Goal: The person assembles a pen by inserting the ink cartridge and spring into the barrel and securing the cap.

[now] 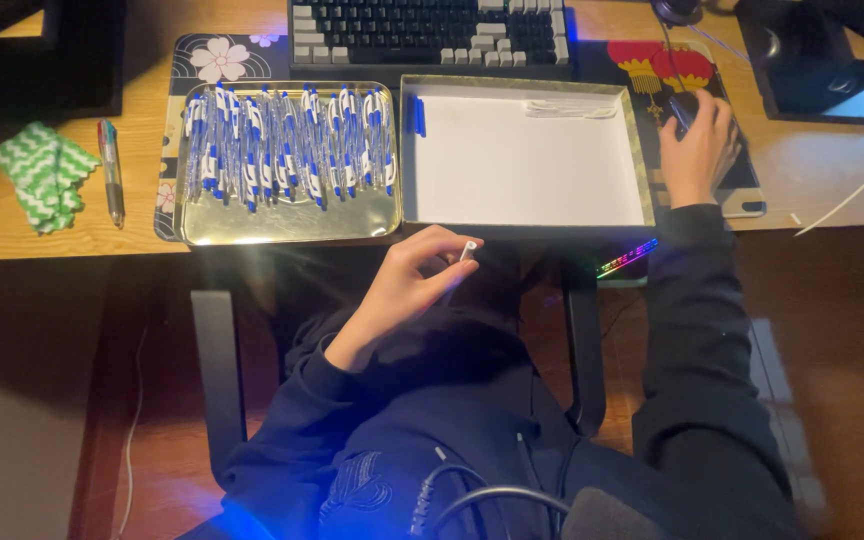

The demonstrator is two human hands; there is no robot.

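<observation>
Left hand (407, 285) fingers pinch a white pen (461, 260), tip toward the near white tray (522, 160); right hand (697, 145) cups the mouse (681, 108)

Desk layout, seen from above the seated person.

Two trays side by side at desk front edge: left tray (287, 225) filled with a row of pens (287, 145), right tray (522, 215) holding one pen (419, 116) in its far-left corner. Keyboard (430, 32) behind both trays. Loose pen (112, 172) left of left tray, folded cloth (45, 175) further left. Mouse (683, 108) right of right tray, under right hand (700, 150). Left hand (407, 285) in front of desk edge, over lap, gripping a small pen part (467, 251).
</observation>
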